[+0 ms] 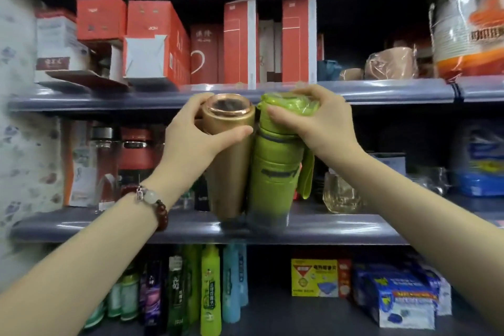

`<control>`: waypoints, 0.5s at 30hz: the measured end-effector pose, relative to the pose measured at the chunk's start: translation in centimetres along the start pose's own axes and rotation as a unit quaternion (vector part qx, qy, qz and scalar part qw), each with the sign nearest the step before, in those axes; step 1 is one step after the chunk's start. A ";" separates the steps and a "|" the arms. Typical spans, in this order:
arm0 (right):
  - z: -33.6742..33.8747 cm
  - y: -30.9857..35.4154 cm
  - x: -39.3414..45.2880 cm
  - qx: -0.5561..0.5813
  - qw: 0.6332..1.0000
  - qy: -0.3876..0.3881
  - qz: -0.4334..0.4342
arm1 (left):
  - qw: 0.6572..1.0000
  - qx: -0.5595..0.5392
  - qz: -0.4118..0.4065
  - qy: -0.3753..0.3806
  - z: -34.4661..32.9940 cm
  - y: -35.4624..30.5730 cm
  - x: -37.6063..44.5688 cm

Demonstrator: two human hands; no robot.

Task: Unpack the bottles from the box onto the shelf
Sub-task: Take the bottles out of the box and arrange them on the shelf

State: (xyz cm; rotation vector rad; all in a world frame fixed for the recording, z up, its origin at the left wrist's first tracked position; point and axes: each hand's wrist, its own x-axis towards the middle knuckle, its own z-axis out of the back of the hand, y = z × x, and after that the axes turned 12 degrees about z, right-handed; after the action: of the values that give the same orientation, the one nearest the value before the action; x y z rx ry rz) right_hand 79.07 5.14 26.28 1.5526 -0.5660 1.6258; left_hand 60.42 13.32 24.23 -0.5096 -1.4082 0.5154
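Both forearms reach in: left hand [199, 128] wraps its fingers round a gold flask [229, 155], right hand [313, 117] grips a green bottle's [275, 172] cap, both touching at the middle shelf's [341, 229] near edge. Placing step; next, slide them back and let go.

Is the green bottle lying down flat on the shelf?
No, the green bottle stands upright at the shelf edge, touching the gold bottle, with the right hand gripping its top.

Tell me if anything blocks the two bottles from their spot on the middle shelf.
Nothing visible does. The gold bottle and green bottle are already at the shelf's front edge; a clear glass stands off to the right.
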 end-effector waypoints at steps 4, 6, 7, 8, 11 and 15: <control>-0.7 -1.3 -0.7 -0.036 0.997 -0.059 0.038 | 0.999 0.017 -0.040 -0.004 -1.9 2.3 1.0; -1.4 -2.3 -1.2 -0.051 0.995 -0.075 0.040 | 0.999 0.012 -0.048 -0.003 -2.8 3.7 1.1; -1.7 -2.8 -1.5 -0.055 0.995 -0.076 0.036 | 0.999 0.010 -0.052 -0.002 -3.1 4.2 1.1; -2.1 -3.3 -1.6 -0.057 0.995 -0.074 0.030 | 0.998 0.010 -0.055 -0.001 -3.4 4.8 1.3; -2.9 -4.5 -1.6 -0.061 0.996 -0.059 0.015 | 0.999 0.019 -0.047 0.003 -4.0 6.1 2.1; -3.5 -5.4 -0.6 -0.060 0.996 -0.060 -0.013 | 1.000 0.000 0.012 -0.010 -4.9 7.7 3.9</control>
State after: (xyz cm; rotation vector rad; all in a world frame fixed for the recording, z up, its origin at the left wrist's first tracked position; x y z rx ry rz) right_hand 81.16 10.83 24.07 1.5682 -0.6929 1.4589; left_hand 65.35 21.61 22.08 -0.5240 -1.4220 0.5401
